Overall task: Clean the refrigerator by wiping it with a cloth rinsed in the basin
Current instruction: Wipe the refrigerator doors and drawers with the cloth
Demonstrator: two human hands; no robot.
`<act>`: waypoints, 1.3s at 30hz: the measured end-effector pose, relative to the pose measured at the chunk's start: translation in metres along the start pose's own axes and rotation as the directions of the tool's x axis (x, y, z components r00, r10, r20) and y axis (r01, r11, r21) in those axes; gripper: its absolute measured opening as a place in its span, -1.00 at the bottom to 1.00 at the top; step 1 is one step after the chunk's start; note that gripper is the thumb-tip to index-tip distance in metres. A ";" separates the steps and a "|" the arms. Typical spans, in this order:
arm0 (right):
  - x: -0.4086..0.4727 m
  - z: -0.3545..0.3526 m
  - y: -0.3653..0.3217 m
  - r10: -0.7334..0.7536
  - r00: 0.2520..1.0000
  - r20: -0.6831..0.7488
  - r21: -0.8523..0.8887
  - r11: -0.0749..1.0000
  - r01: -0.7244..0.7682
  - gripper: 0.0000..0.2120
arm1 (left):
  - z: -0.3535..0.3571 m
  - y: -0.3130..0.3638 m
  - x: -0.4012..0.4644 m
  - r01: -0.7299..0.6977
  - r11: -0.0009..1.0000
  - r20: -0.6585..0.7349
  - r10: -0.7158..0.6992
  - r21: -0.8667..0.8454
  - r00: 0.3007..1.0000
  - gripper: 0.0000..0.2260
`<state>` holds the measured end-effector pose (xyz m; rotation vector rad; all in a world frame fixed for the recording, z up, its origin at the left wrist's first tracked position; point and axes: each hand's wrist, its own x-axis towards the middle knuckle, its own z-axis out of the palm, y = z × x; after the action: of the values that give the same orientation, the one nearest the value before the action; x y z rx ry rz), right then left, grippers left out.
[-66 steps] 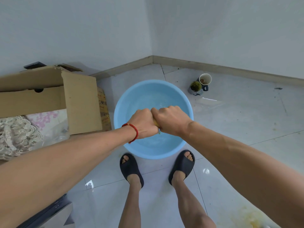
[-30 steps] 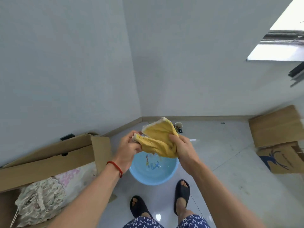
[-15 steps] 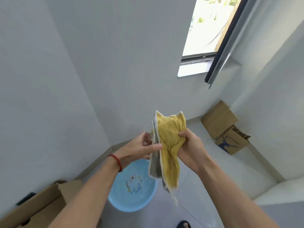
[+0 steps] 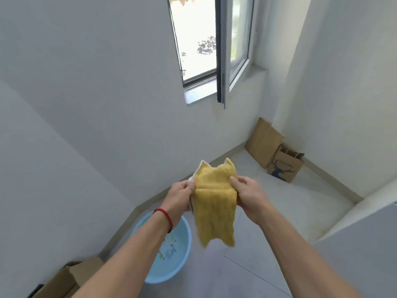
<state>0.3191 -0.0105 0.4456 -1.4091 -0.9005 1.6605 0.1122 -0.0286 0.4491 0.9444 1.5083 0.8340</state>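
A yellow cloth point(image 4: 214, 203) with a pale backing hangs folded between my two hands at chest height. My left hand point(image 4: 180, 195), with a red band at the wrist, pinches its left edge. My right hand point(image 4: 247, 195) grips its right edge. The cloth's lower half droops freely. Below and to the left, the light blue basin point(image 4: 182, 250) stands on the tiled floor with water in it; my left forearm covers part of it. A grey-white flat surface point(image 4: 365, 244) at the lower right may be the refrigerator; I cannot tell for sure.
A cardboard box point(image 4: 71, 278) sits on the floor at the lower left, beside the basin. A flat cardboard sheet point(image 4: 264, 140) and a brown paper bag point(image 4: 285, 166) with a deer print lean in the far corner. Above them a window point(image 4: 199, 44) stands open.
The hands have come up from wringing the cloth over the basin. The view has turned right and up. The cloth is spread wider now, held at both edges.
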 end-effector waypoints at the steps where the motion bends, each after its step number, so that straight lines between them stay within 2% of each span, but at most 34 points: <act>1: -0.005 -0.021 0.007 0.051 0.999 0.019 0.014 0.999 -0.051 -0.56 | 0.025 -0.001 0.003 0.006 1.000 0.014 -0.007 0.020 1.000 -0.57; 4: -0.020 -0.081 0.016 0.055 0.998 0.036 0.080 0.995 -0.058 -0.20 | 0.081 -0.005 0.013 0.039 0.999 0.016 -0.039 -0.009 0.999 -0.66; 5: -0.026 -0.099 0.015 0.041 0.998 0.052 0.064 0.997 -0.044 -0.20 | 0.095 -0.004 0.016 0.042 0.999 0.015 -0.042 0.012 0.999 -0.69; 8: -0.052 -0.152 0.009 0.029 0.998 0.062 -0.135 0.991 -0.020 -0.46 | 0.146 0.009 0.015 -0.007 0.988 0.039 0.001 0.154 0.999 -0.76; 10: -0.066 -0.181 0.003 -0.007 1.000 -0.028 -0.311 0.950 -0.002 -0.59 | 0.179 0.027 0.011 -0.059 0.985 0.112 0.042 0.161 0.993 -0.71; 12: -0.076 -0.203 -0.006 -0.113 0.984 -0.140 -0.499 0.866 0.029 -0.69 | 0.202 0.044 0.010 -0.144 0.978 0.290 0.095 0.151 0.952 -0.67; 14: -0.089 -0.228 -0.012 -0.250 0.935 -0.252 -0.636 0.771 0.035 -0.83 | 0.229 0.058 0.009 -0.245 0.946 0.521 0.102 0.213 0.848 -0.63; 16: -0.102 -0.248 -0.022 -0.326 0.890 -0.318 -0.704 0.710 0.009 -0.87 | 0.258 0.072 0.012 -0.445 0.800 0.638 0.103 0.402 0.763 -0.60; 17: -0.107 -0.257 -0.027 -0.356 0.872 -0.337 -0.728 0.686 -0.001 -0.88 | 0.273 0.081 0.012 -0.573 0.667 0.665 0.154 0.476 0.731 -0.65; 19: -0.115 -0.276 -0.035 -0.386 0.842 -0.377 -0.753 0.657 -0.035 -0.92 | 0.301 0.098 0.014 -0.754 0.400 0.698 0.310 0.521 0.646 -0.89; 20: -0.117 -0.284 -0.037 -0.390 0.829 -0.400 -0.744 0.667 -0.045 -0.91 | 0.309 0.105 0.016 -0.778 0.363 0.691 0.364 0.512 0.624 -0.96; 21: -0.118 -0.291 -0.041 -0.396 0.805 -0.442 -0.712 0.701 -0.047 -0.90 | 0.318 0.113 0.023 -0.785 0.369 0.685 0.388 0.497 0.617 -0.91; 22: -0.121 -0.298 -0.044 -0.398 0.773 -0.494 -0.651 0.758 -0.026 -0.89 | 0.327 0.120 0.030 -0.776 0.436 0.695 0.369 0.457 0.617 -0.85; 24: -0.126 -0.305 -0.056 -0.358 0.726 -0.587 -0.416 0.903 0.109 -0.85 | 0.343 0.136 0.041 -0.666 0.675 0.741 0.263 0.317 0.618 -0.73; 25: -0.128 -0.307 -0.061 -0.306 0.737 -0.603 -0.252 0.949 0.189 -0.80 | 0.351 0.146 0.042 -0.584 0.780 0.774 0.220 0.227 0.594 -0.72; 27: -0.129 -0.306 -0.067 -0.219 0.792 -0.570 -0.027 0.968 0.249 -0.68 | 0.364 0.161 0.042 -0.417 0.904 0.818 0.173 0.089 0.549 -0.76; 29: -0.127 -0.307 -0.074 -0.219 0.776 -0.592 0.031 0.955 0.294 -0.67 | 0.378 0.172 0.046 -0.303 0.953 0.852 0.160 -0.002 0.499 -0.73; 31: -0.125 -0.307 -0.084 -0.239 0.684 -0.689 0.047 0.928 0.371 -0.65 | 0.390 0.180 0.051 -0.273 0.961 0.870 0.176 -0.050 0.461 -0.68; 33: -0.125 -0.308 -0.097 -0.298 0.547 -0.782 -0.088 0.922 0.377 -0.63 | 0.403 0.190 0.053 -0.357 0.932 0.875 0.230 -0.071 0.426 -0.63; 36: -0.128 -0.306 -0.115 -0.417 0.337 -0.844 -0.357 0.906 0.227 -0.61 | 0.423 0.211 0.054 -0.608 0.787 0.867 0.375 -0.109 0.329 -0.66; 39: -0.130 -0.303 -0.125 -0.467 0.134 -0.874 -0.453 0.883 0.121 -0.63 | 0.443 0.237 0.049 -0.719 0.679 0.865 0.441 -0.148 0.239 -0.70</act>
<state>0.6448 -0.0571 0.5717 -1.8872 -0.5207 0.0257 0.5762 0.1210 0.5800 1.8915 0.2902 0.4607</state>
